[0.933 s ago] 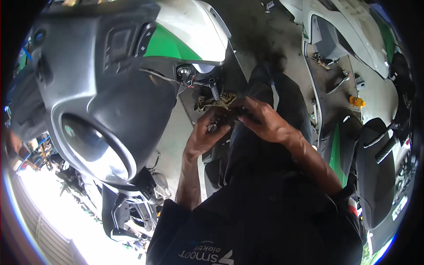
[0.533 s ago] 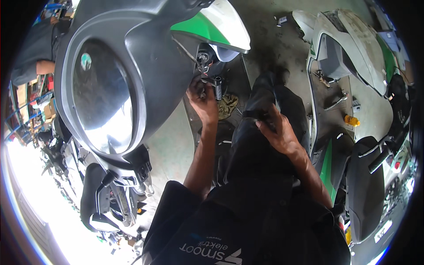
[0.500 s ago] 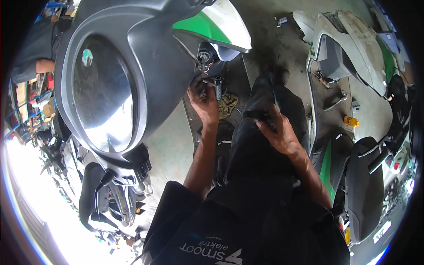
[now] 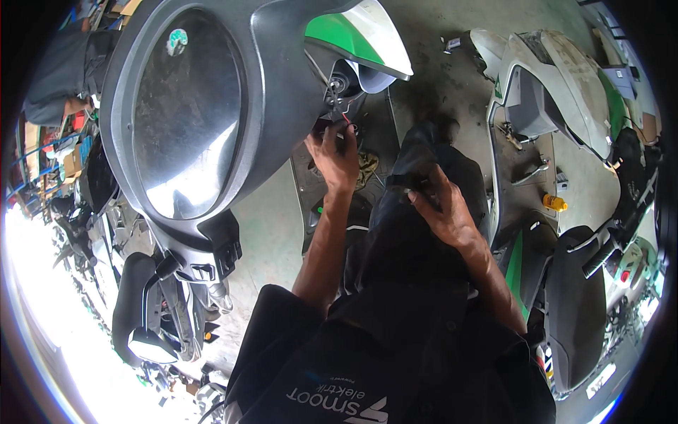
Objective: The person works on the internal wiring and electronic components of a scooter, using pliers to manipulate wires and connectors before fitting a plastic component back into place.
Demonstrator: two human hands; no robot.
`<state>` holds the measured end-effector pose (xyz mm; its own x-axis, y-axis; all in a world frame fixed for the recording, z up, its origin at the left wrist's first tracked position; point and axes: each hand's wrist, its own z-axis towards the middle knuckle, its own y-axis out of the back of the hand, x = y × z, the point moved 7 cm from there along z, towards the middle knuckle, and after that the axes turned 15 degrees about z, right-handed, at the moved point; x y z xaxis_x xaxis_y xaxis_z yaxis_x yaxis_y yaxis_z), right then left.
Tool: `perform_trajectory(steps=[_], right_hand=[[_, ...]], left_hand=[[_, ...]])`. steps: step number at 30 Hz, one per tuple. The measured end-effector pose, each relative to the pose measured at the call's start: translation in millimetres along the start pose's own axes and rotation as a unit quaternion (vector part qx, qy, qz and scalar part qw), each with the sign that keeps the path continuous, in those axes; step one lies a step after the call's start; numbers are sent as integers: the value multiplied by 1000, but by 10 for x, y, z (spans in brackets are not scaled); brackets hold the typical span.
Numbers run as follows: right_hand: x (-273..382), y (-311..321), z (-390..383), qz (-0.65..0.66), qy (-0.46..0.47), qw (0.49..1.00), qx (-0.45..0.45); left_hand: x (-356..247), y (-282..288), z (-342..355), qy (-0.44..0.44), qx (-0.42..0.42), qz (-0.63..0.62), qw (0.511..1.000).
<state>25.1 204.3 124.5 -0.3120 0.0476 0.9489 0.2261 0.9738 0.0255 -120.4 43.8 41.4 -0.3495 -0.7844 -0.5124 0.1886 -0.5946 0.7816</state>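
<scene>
A grey scooter front panel with a dark oval window stands to my left, its green and white side cover beyond. My left hand reaches behind the panel's edge, below a round black part and a thin red wire. Its fingers are curled inward, and what they grip is hidden. Over my dark trousers, my right hand pinches a small black piece, too dark to name.
A crumpled cloth lies on the footboard beyond my left hand. To the right stands another white and green scooter, with a yellow bottle on it. A person in dark clothes is at the far left. Black seats flank me.
My left hand has turned and shifted slightly, and the short grey cylinder beside its fingers is no longer visible. The scooter panel appears farther right. My right hand stays nearly still.
</scene>
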Motion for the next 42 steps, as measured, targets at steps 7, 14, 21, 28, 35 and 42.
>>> perform_trajectory(steps=[7, 14, 21, 28, 35, 42], right_hand=[[-24, 32, -18, 72, -17, 997, -15], [23, -71, 105, 17, 12, 1000, -12], [149, -290, 193, -36, 96, 994, 23], [165, -361, 264, -93, 98, 990, 33], [228, -476, 307, -106, 101, 988, 51], [355, -597, 328, -142, 136, 978, 66]], left_hand=[[-61, 193, -358, 127, 142, -276, 942], [-86, 603, -557, 229, 105, -365, 896], [-207, 815, -443, 146, 58, -186, 970], [-133, 847, -503, 236, 73, -285, 926], [-221, 955, -437, 277, 123, -308, 902], [-374, 1051, -348, 304, 95, -302, 898]])
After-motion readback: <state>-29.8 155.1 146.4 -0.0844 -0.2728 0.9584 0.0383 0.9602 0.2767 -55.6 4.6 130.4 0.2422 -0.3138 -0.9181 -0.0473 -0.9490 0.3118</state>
